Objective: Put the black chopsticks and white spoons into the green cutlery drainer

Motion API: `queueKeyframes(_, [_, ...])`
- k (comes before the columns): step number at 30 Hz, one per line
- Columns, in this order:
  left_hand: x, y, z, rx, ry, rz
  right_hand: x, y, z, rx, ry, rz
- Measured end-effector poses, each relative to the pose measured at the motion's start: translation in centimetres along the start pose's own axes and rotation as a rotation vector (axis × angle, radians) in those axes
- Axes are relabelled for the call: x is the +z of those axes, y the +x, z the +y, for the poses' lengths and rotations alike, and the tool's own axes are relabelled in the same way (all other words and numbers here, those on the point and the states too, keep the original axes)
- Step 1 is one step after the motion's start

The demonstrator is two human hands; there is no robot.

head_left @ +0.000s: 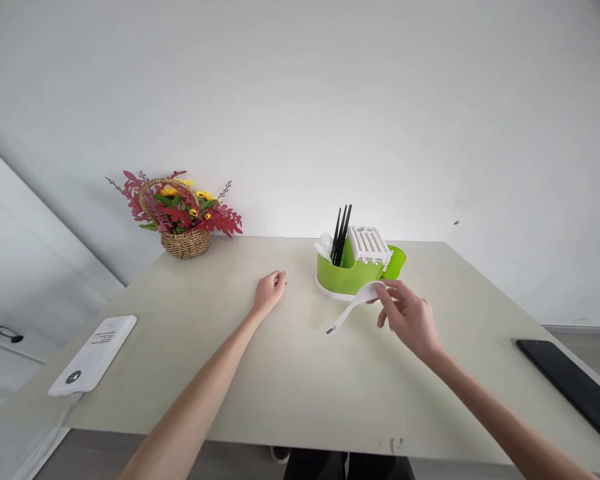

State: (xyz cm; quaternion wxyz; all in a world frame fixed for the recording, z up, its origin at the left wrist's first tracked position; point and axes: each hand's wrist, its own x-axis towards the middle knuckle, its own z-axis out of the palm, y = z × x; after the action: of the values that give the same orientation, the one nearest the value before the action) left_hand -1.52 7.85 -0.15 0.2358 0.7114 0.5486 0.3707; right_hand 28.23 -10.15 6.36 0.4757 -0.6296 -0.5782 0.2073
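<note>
My right hand (pixel 409 319) pinches a white spoon (pixel 356 301) by its bowl end, with the handle slanting down to the left above the table. Just behind the spoon stands a green utensil holder (pixel 347 279) on a white base. White spoons (pixel 325 245) and black chopsticks (pixel 341 237) stand upright in its left compartment. A white slotted rack (pixel 369 244) covers its right part, and a bright green piece (pixel 394 262) sticks out on the right side. My left hand (pixel 270 292) rests on the table in a closed fist, left of the holder, with nothing visible in it.
A wicker basket (pixel 186 243) with red leaves and yellow flowers stands at the back left by the wall. On the table's left lies a white device (pixel 96 355) with a cable. A black phone-like slab (pixel 573 387) lies at the right edge.
</note>
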Motion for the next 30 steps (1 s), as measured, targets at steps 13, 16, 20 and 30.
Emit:
queueKeyframes(13, [0.1,-0.2,-0.6,-0.003,-0.035,0.002,-2.9,8.5,-7.7,-0.774,-0.640,0.584])
queueKeyframes(16, [0.2,-0.3,-0.6,-0.006,-0.037,0.000,-2.2,9.7,-7.0,-0.838,-0.756,0.546])
queueKeyframes(20, [0.3,-0.3,-0.7,-0.013,-0.044,-0.011,-0.7,10.6,-5.9,-0.898,-0.814,0.432])
queueKeyframes(30, [0.3,-0.3,-1.0,-0.006,-0.078,-0.010,1.8,10.6,-4.7,-0.917,-0.860,0.270])
